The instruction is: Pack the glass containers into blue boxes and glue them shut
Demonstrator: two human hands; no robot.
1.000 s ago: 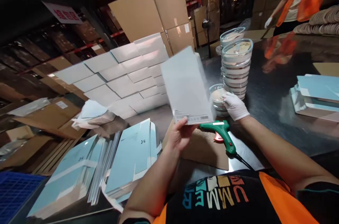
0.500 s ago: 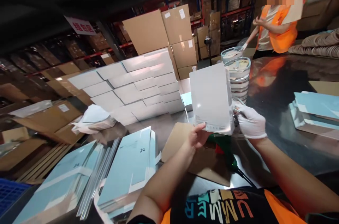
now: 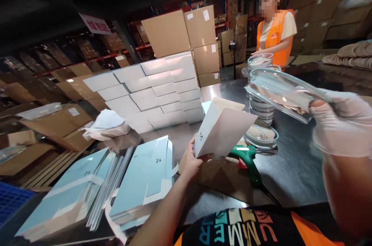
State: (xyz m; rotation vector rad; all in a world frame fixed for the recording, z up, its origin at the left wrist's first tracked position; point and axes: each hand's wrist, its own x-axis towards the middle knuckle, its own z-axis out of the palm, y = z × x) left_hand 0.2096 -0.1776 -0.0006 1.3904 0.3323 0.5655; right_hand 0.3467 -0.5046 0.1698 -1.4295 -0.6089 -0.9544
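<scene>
Left hand (image 3: 194, 161) bare, fingers clamped on the lower corner of a white box (image 3: 222, 129), held tilted above the bench (image 3: 293, 168) with its open top turned away. Right hand (image 3: 343, 122) in a white glove, raised at the right edge of view, fingers closed on the rim of a clear dish (image 3: 283, 92) held up in the air, tilted. Under the box, a green glue gun (image 3: 247, 160) lying on a sheet of brown cardboard (image 3: 223, 178). Just beyond the gun, another dish (image 3: 261, 134) flat on the bench, beside a stack of dishes (image 3: 261, 103). To the left, piles of flat blue cartons (image 3: 145, 176). Behind, a wall of stacked white boxes (image 3: 151, 93). Further back, a person in an orange vest (image 3: 274, 31).
</scene>
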